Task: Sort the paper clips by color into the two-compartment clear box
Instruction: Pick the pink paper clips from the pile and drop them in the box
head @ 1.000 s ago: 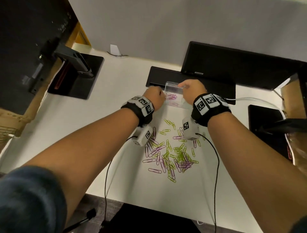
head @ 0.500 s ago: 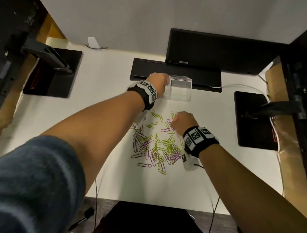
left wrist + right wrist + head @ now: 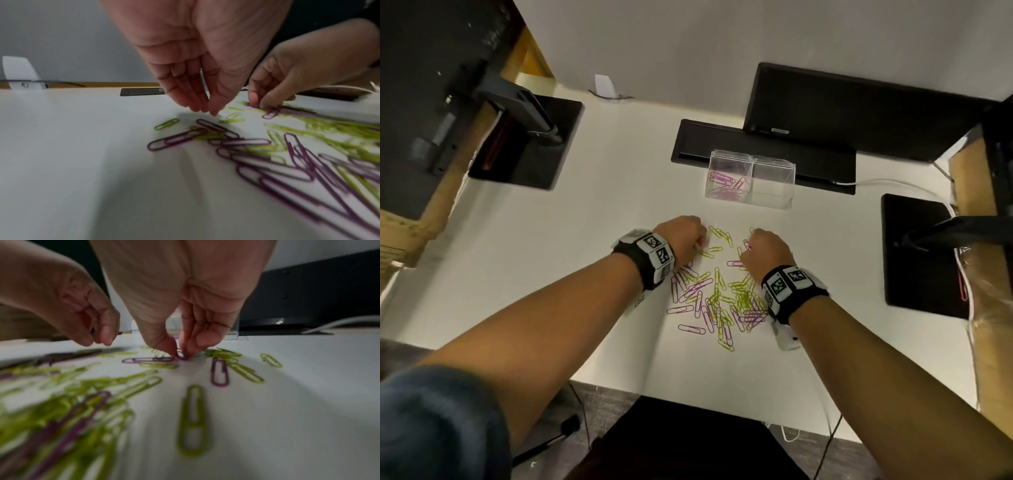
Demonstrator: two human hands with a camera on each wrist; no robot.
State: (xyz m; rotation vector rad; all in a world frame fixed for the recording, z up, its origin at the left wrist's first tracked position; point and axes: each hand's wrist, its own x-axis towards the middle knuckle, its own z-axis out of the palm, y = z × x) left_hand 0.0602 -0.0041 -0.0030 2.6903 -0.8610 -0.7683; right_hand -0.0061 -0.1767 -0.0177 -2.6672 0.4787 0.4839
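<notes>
Right hand (image 3: pixel 183 344) is down at the far edge of a scattered pile on the white desk (image 3: pixel 551 274), with thumb and fingertips pinched together on the end of a purple paper clip (image 3: pixel 181 355) that lies on the surface. Left hand (image 3: pixel 197 91) hovers just above the desk beside it, fingers straight and bunched toward the thumb, holding nothing that can be seen; a green paper clip (image 3: pixel 167 123) and a purple one lie just below its fingertips.

Beyond both hands stands the clear box (image 3: pixel 751 178), one box with two compartments. Its left compartment holds several purple clips (image 3: pixel 724 181), too overlapped to count; the right compartment looks empty.

Judging by this, the step in hand is picking purple clips from the mixed pile (image 3: pixel 719 301). The next move calls for lifting the pinched clip free of its neighbours and carrying it forward to the left compartment, where the purple ones sit. Green clips appear not yet sorted.

Loose clips on the desk number several dozen, green and purple tangled together; an exact count of either colour is not possible.
</notes>
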